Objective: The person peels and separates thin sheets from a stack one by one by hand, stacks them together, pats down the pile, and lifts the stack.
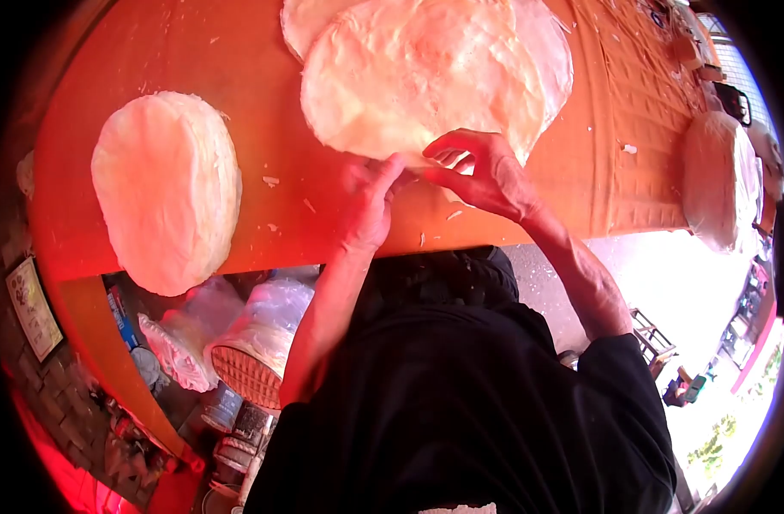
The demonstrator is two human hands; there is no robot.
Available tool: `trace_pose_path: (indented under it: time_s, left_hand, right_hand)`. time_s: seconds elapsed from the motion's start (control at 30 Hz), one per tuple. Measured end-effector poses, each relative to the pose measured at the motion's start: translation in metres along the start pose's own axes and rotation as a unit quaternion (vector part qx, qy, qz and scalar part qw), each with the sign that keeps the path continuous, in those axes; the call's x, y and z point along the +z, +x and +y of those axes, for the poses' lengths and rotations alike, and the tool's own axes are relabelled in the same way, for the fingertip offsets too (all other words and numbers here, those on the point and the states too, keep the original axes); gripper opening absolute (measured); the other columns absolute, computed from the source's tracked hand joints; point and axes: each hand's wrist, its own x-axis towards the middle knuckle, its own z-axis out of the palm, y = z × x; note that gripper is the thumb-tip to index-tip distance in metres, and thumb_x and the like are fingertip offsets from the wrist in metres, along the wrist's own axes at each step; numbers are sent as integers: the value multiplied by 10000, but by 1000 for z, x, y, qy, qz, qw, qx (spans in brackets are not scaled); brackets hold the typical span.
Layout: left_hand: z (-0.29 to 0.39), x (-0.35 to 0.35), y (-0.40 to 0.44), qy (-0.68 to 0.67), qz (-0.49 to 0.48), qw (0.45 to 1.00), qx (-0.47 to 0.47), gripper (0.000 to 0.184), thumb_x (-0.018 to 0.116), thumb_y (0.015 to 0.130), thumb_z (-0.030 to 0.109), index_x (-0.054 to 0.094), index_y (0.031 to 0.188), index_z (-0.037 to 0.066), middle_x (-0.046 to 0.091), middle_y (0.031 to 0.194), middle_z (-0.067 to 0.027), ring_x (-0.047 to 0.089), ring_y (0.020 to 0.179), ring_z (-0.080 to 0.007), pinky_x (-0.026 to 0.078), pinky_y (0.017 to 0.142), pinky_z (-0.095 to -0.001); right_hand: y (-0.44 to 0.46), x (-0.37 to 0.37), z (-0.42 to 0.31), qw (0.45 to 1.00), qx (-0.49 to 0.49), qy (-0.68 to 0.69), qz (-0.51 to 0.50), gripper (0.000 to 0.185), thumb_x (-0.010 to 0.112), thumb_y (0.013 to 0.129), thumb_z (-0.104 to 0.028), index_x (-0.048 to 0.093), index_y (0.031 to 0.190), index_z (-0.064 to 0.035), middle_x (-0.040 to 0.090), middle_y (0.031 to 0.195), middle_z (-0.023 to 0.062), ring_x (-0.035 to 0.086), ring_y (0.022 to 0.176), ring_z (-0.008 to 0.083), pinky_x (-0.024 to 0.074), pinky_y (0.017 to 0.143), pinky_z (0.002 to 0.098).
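Several thin, pale round sheets (418, 68) with wrinkled surfaces and uneven rims lie overlapped at the top middle of the orange table. At the near rim of the uppermost sheet, my left hand (375, 201) is closed with its thumb up against the edge; its other fingers are partly blurred. Just right of it, my right hand (490, 176) pinches the same rim between thumb and curled fingers. The fingertips of both hands are close together. A thick stack of similar pale rounds (165, 193) sits to the left, reaching over the table's front edge.
The orange table (272, 218) carries small pale scraps. At its right end stands another wrapped pale stack (718, 180). Below the table on the left are a woven basket (246, 373) under clear plastic and a metal can (222, 407). A framed sheet (34, 308) is at far left.
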Motion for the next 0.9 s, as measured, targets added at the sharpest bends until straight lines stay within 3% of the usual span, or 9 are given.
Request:
trace_pose_path:
  time_s: [0.2, 0.3, 0.43, 0.57, 0.6, 0.63, 0.77, 0.83, 0.9]
  left_hand:
    - [0, -4, 0, 21, 2, 1000, 3, 161, 620, 934, 135, 609, 1047, 20, 647, 977, -49, 629, 878, -155, 528, 766, -318]
    - [-14, -12, 1, 33, 85, 996, -17, 119, 644, 916, 118, 613, 1011, 52, 631, 911, -14, 614, 795, -120, 497, 665, -265]
    - [-20, -16, 2, -84, 201, 972, -92, 114, 681, 883, 97, 622, 972, 60, 622, 896, -9, 602, 807, -100, 421, 579, -204]
    - [-22, -31, -2, -111, 162, 976, -93, 338, 674, 909, 157, 591, 1225, 72, 651, 1157, -41, 611, 941, -110, 461, 630, -234]
    - [-21, -30, -3, -126, 124, 982, -70, 454, 686, 906, 178, 533, 1322, 80, 608, 1277, -40, 596, 1027, -117, 501, 727, -255]
    - [-19, -27, -6, -125, 144, 979, -71, 449, 682, 908, 175, 532, 1319, 79, 607, 1272, -36, 593, 1046, -124, 506, 756, -260]
    - [-20, -46, -7, -58, 219, 969, -97, 417, 663, 914, 157, 532, 1300, 69, 601, 1248, -28, 583, 1106, -150, 515, 881, -294]
    - [-23, -51, -7, -40, 227, 968, -96, 399, 651, 917, 143, 533, 1290, 67, 599, 1234, -24, 581, 1114, -156, 514, 908, -307]
    - [-17, -42, -5, -66, 208, 974, -62, 384, 640, 918, 126, 534, 1282, 69, 600, 1218, -17, 581, 1110, -153, 513, 898, -308]
  right_hand:
    - [2, 9, -5, 990, 81, 113, 27, 222, 750, 799, -147, 684, 938, 13, 692, 854, 135, 668, 701, 221, 519, 607, 313]
    - [12, 18, 3, 977, -77, -111, 162, 130, 709, 811, -112, 659, 861, -2, 670, 799, 138, 659, 673, 287, 517, 580, 353]
    - [17, 37, 20, 918, -155, -363, 30, 126, 674, 793, -106, 678, 919, -102, 668, 833, 144, 649, 682, 338, 517, 584, 409]
    - [41, -62, -23, 922, -129, -328, 160, 124, 628, 805, -47, 698, 899, -90, 675, 780, 132, 688, 714, 266, 517, 588, 356]
    - [44, -92, -28, 910, -136, -332, 210, 140, 620, 844, -68, 711, 949, -90, 696, 797, 111, 685, 740, 179, 519, 615, 315]
    - [46, -122, -33, 895, -142, -334, 260, 162, 612, 882, -89, 724, 998, -90, 716, 814, 91, 683, 766, 92, 522, 642, 274]
    - [53, -245, -48, 848, -121, -376, 354, 232, 650, 912, -126, 689, 1133, -67, 729, 944, 0, 659, 836, 78, 499, 751, 193]
    - [45, -214, -106, 836, -215, -315, 394, 148, 621, 917, -131, 685, 1008, -34, 675, 804, 23, 622, 669, 111, 482, 604, 234]
    - [27, -180, -129, 843, -261, -324, 341, 118, 633, 911, -124, 687, 976, -42, 685, 822, 37, 634, 692, 123, 486, 619, 229]
